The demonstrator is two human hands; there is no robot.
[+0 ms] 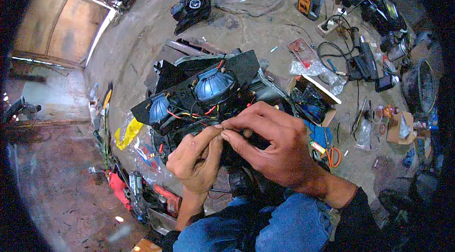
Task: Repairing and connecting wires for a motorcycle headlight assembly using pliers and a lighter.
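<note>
My left hand (196, 161) and my right hand (279, 148) meet in front of me, thumb and forefinger pinched on each. Between the fingertips is a thin wire, mostly hidden by the fingers. Just beyond them, a black lamp assembly (182, 94) leans at a slant, with its wiring side toward me. Two domed, bluish-silver lamp backs stand out of it, a larger one (214, 86) and a smaller one (159, 109) to the left. Red, yellow and black wires (208, 111) run from these lamps down toward my fingers.
To the right lie a heat gun (362, 60), orange-handled scissors (334, 156), an open box (313, 98) and a cardboard box (399, 128). A red power tool (167, 200) sits at lower left. Farther off are a black lamp unit (193, 5) and an oil bottle (310, 1).
</note>
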